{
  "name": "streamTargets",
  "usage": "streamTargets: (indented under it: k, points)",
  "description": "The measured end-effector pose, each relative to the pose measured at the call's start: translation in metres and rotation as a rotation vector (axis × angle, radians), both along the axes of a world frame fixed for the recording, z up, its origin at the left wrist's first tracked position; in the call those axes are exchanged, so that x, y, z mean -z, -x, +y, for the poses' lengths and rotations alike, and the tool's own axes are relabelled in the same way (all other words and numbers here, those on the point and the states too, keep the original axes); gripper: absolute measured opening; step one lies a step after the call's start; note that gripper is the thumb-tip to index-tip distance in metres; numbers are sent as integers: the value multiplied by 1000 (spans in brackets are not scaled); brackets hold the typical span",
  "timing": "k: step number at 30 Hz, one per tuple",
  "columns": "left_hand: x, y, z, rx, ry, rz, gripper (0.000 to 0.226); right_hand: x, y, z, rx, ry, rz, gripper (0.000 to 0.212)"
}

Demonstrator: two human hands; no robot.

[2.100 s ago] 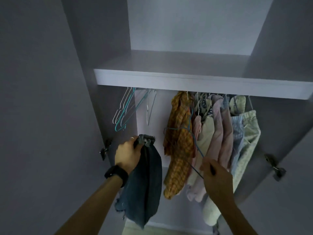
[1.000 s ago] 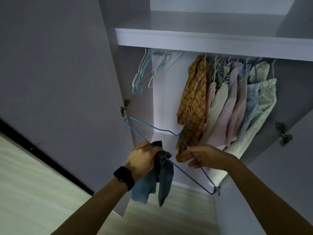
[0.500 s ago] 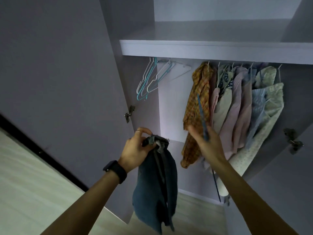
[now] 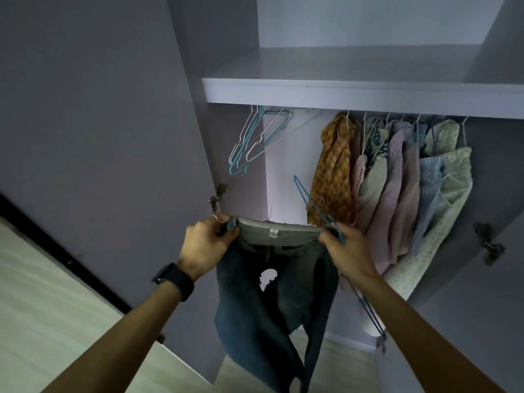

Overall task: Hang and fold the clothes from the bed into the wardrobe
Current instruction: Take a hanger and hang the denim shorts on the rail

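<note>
Right, the left grip [image 4: 205,246] is clenching the 9 o'clock end of the waistband [image 4: 279,235]. The right grip [image 4: 350,252] is clenching the 3 o'clock end together with a blue wire hanger [image 4: 304,199]. The jeans [image 4: 263,313] are hanging low centre in front of the open wardrobe [image 4: 235,194], legs dropping toward 6 o'clock.

The waistband is stretching taut, its long axis running 9-to-3 between the two grips. The hanger is slanting from 11 o'clock above the right grip down to 5 o'clock under the right forearm. So it is meeting the denim only at the 3 o'clock end and lying across the waistband's axis, not along it.

Judging from this, the hanger is needing a turn to line up with the jeans before anything goes over its bar. The right grip is the only one on it. The left grip is likely taking the denim's weight while that happens.

The open hanging gap is sitting at 12 o'clock under the shelf [image 4: 354,95], between the empty hangers [image 4: 246,148] at 11 and the hung clothes [image 4: 397,188] at 1. The rail itself is mostly hiding behind the shelf edge.
</note>
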State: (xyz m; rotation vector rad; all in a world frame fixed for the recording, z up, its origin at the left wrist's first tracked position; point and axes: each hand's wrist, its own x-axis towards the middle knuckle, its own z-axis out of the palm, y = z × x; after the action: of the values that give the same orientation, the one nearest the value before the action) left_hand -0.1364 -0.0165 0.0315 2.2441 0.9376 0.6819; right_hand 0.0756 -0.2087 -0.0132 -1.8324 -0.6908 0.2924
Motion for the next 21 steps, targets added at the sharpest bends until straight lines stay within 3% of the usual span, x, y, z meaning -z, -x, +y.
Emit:
streamTargets:
  k: [4, 7, 10, 12, 15, 21]
  points:
    - [-2, -7, 3, 17, -270, 186, 19, -14, -13, -7, -14, 37, -161, 24]
    - [-5, -14, 3, 47, -193, 317, 17, -31, -26, -11, 6, 47, -250, 27]
    - [-6, -22, 4, 112, -135, 321, 12, -42, -41, -18, 40, 71, -325, 24]
    - [-11, -30, 4, 130, -147, 286, 24, -44, -46, -23, 42, 87, -326, 24]
    - [-20, -46, 6, 93, -281, 349, 8, -46, -49, -29, 48, 30, -241, 24]
    - [-21, -64, 20, 54, -400, 397, 27, -52, -64, -47, 141, 30, -225, 24]
